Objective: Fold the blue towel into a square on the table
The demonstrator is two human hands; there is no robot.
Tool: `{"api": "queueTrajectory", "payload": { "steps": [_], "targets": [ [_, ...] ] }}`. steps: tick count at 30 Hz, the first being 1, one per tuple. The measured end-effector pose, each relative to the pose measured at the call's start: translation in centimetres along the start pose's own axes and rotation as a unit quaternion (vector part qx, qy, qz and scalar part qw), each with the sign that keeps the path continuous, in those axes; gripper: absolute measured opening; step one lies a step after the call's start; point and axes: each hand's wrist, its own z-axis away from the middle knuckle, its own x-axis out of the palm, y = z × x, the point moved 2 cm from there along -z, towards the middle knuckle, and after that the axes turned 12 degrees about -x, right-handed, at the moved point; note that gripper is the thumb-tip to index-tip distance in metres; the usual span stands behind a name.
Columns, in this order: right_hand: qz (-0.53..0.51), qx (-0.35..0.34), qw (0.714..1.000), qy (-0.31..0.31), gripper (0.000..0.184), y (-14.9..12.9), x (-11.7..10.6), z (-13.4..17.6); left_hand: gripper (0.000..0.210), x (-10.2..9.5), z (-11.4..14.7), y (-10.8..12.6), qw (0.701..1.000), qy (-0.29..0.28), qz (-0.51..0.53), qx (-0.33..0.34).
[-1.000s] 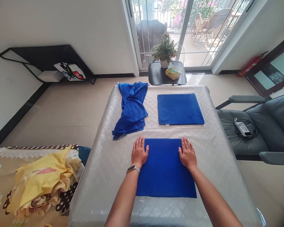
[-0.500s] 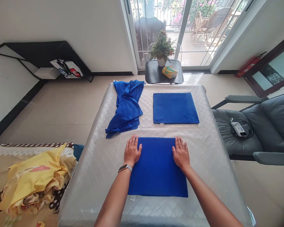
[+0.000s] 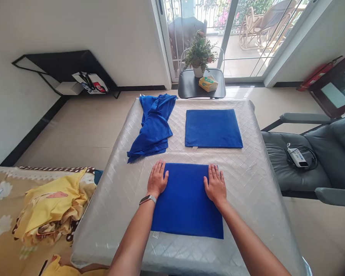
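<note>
A blue cloth [image 3: 186, 203] lies flat in a neat rectangle near me, a small white tag at its lower left edge. My left hand [image 3: 157, 179] rests flat on its far left corner, fingers stretched out. On the far right corner lies my right hand [image 3: 216, 183], palm down and fingers extended. Beyond it, a second flat blue cloth [image 3: 214, 128] is spread at the table's far right. Several crumpled blue cloths [image 3: 153, 128] sit in a loose pile at the far left.
A quilted silvery cover [image 3: 253, 214] spans the table. Behind stands a black chair [image 3: 186, 86] with a potted plant [image 3: 199, 53] and a yellow tissue pack [image 3: 208, 83]. At right, a grey armchair [image 3: 293, 178] holds a power strip [image 3: 297, 157]. Yellow fabric [image 3: 54, 203] lies at left.
The camera view has shifted slightly. My hands stay flat at the near cloth's far corners, with the right one slightly further in over the cloth.
</note>
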Motion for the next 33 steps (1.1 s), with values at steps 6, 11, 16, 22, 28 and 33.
{"api": "queueTrajectory", "payload": {
  "steps": [6,11,16,22,28,33],
  "targets": [
    [-0.011,0.004,1.000,0.000,0.062,-0.1,-0.2,-0.1,0.060,-1.0,0.1,-0.2,1.000,0.020,-0.016,0.004],
    [-0.015,0.006,1.000,-0.007,0.062,0.0,0.1,-0.1,0.059,-1.4,1.0,7.0,0.993,-0.020,0.021,0.117],
    [-0.012,-0.031,0.999,-0.006,0.066,0.4,0.4,0.4,0.057,1.2,3.4,19.1,0.964,-0.086,0.099,0.232],
    [-0.019,-0.032,0.999,-0.006,0.071,0.4,0.3,0.4,0.060,2.2,3.9,19.2,0.971,-0.088,0.106,0.198],
    [-0.015,-0.004,1.000,0.014,0.063,0.1,0.3,0.0,0.065,1.7,3.5,14.8,0.980,-0.084,0.068,0.170],
    [-0.009,0.000,1.000,0.019,0.062,0.1,0.3,0.0,0.067,1.2,3.2,12.0,0.987,-0.074,0.048,0.136]
  ]
}}
